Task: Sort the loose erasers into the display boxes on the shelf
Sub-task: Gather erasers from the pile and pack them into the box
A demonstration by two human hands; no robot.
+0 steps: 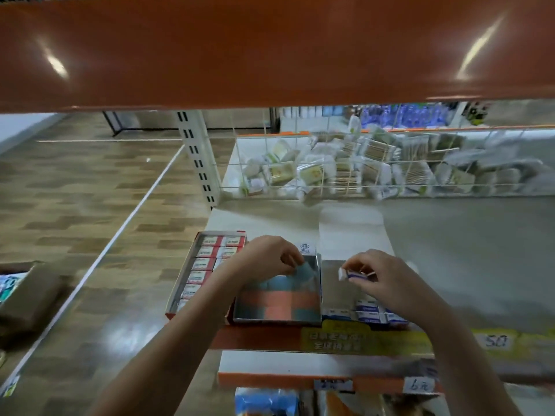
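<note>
Three display boxes stand side by side on the shelf. The left box (180, 291) holds rows of red-and-white erasers. The middle box (319, 283) is filled with blue and pink erasers. The right box (335, 280) has white-and-blue erasers (368, 312) along its front only. My left hand (267, 255) pinches a blue eraser (303, 270) at the far end of the middle box. My right hand (380, 273) pinches a white eraser with a blue sleeve (350, 275) above the right box.
A white wire basket (345, 163) of packaged goods stands at the back of the shelf. An orange shelf (270, 52) hangs overhead. Price labels (495, 340) run along the shelf's front edge. Wooden floor and a cardboard box (27, 295) lie to the left.
</note>
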